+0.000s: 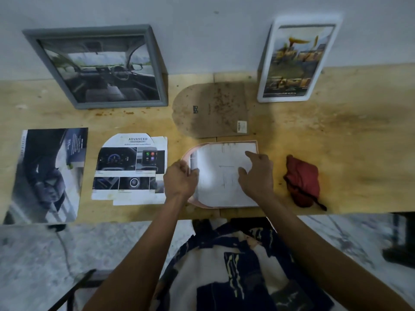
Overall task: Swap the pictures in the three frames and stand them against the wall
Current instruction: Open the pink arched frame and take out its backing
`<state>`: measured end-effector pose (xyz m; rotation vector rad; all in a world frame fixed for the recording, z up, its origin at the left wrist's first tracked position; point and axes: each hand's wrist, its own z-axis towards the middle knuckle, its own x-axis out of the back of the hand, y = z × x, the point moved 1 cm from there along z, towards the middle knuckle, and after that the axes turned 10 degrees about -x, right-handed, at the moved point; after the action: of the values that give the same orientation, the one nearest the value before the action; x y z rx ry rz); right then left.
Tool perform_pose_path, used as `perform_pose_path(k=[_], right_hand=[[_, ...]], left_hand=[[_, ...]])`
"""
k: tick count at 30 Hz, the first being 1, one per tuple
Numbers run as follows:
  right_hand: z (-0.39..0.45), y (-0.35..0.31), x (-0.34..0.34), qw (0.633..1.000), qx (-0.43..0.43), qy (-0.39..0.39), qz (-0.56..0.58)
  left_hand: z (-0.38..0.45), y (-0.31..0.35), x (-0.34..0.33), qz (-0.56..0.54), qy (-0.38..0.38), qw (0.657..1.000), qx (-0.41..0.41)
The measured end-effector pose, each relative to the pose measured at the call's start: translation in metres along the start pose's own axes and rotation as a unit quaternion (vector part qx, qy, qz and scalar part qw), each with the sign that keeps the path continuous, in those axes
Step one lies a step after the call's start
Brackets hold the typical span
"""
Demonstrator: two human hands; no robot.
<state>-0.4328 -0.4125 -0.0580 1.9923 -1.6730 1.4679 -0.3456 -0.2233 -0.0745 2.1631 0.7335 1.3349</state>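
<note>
A pink arch-shaped frame (190, 151) lies flat near the table's front edge with a white sheet (215, 176) face down in it. My left hand (180, 179) pinches the sheet's left edge. My right hand (258, 173) rests fingers-spread on its right side. A brown arch-shaped backing board (211, 110) lies just behind. A grey frame (98, 66) with a car-interior picture and a white frame (296, 59) with a yellow poster lean against the wall. Two loose pictures lie at left: an arch-cut "ADVANCED" page (130, 169) and a dark car page (49, 173).
A crumpled red cloth (302, 180) lies right of the pink frame on the wooden table (359, 131). Marbled floor shows below the table's front edge, with a dark cable at lower left and a dark chair leg at far right.
</note>
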Motion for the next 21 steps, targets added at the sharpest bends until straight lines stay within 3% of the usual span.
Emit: perform_pose_path(k=[6,21], right_hand=[[-0.025,0.025,-0.017,0.998,0.005,-0.016,-0.061],[-0.026,0.035,-0.026,0.996,0.028,-0.021,-0.085]], left_hand=[[-0.027,-0.004,-0.006,0.044,-0.023,0.998,-0.046],[-0.029,-0.003,-0.021,0.042,-0.006,0.999,0.02]])
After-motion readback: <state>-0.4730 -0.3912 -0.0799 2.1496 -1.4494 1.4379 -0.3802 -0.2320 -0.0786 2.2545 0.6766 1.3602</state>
